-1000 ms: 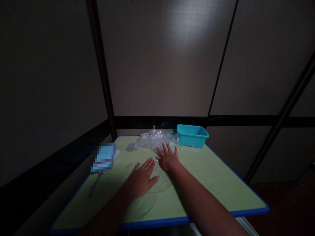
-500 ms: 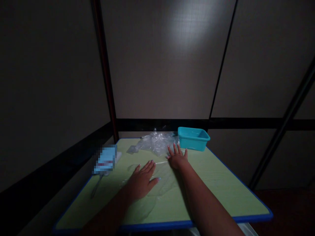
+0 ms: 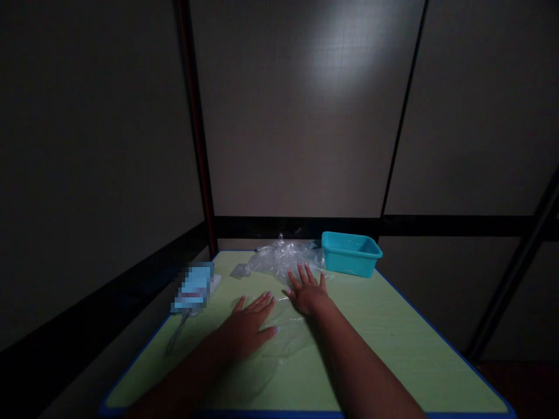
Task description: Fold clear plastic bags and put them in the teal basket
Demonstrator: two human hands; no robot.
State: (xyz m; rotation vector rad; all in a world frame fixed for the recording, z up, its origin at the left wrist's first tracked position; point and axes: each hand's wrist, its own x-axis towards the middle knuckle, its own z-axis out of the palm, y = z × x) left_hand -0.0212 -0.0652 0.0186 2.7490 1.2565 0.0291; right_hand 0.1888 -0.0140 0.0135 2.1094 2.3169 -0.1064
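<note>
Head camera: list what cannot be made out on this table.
- Blue packet at the table's left edge: pixelated, so its print is unreadable.
- Thin utensil below it: too dark to tell what kind.
- Teal tub: its wall hides the inside.
- Clear plastic sheet under the left hand and right hand: outline lost in the dim light.
- Crumpled plastic bags: number unclear.

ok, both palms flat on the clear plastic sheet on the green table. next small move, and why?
Probably slide the right hand outward, away from the left hand, which pins the thin clear plastic sheet. The film looks rippled between the palms, and the green table to the right lies bare.
</note>
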